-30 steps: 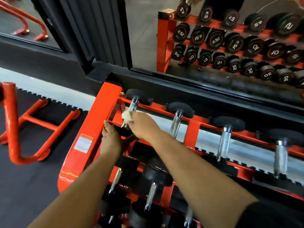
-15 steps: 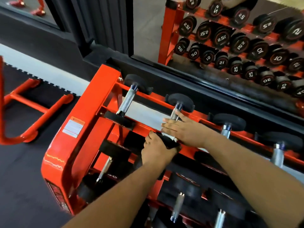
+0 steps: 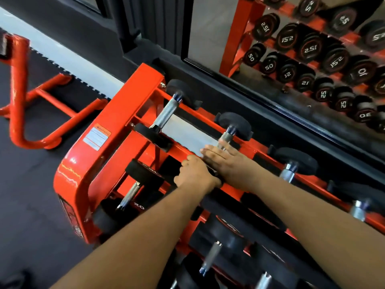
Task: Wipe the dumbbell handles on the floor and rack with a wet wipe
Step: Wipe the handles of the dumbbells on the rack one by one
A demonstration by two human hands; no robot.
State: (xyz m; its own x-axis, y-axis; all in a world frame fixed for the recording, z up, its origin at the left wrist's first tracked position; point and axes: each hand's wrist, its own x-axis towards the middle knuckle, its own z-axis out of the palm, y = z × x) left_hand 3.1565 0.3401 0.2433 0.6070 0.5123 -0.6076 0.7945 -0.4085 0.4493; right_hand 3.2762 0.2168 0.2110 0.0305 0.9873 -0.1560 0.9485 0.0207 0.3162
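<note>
An orange dumbbell rack [image 3: 116, 126] holds black-headed dumbbells with knurled steel handles. My right hand [image 3: 227, 163] lies across the handle of the second top-row dumbbell [image 3: 227, 136], fingers stretched out to the left over it. No wipe shows; whatever is under the palm is hidden. My left hand [image 3: 195, 178] grips the near black head of that same dumbbell, fingers curled over it. The first top-row dumbbell [image 3: 164, 113] sits bare to the left. A third dumbbell [image 3: 288, 172] sits to the right.
Lower tiers carry more dumbbells [image 3: 130, 193], one [image 3: 211, 255] under my forearms. A wall mirror [image 3: 312, 49] behind the rack reflects rows of numbered dumbbells. An orange tubular frame [image 3: 18, 90] stands on the dark rubber floor at the left.
Both hands left the first top-row dumbbell and moved right to the second one. The white wipe seen in my right hand a second ago is now out of sight.
</note>
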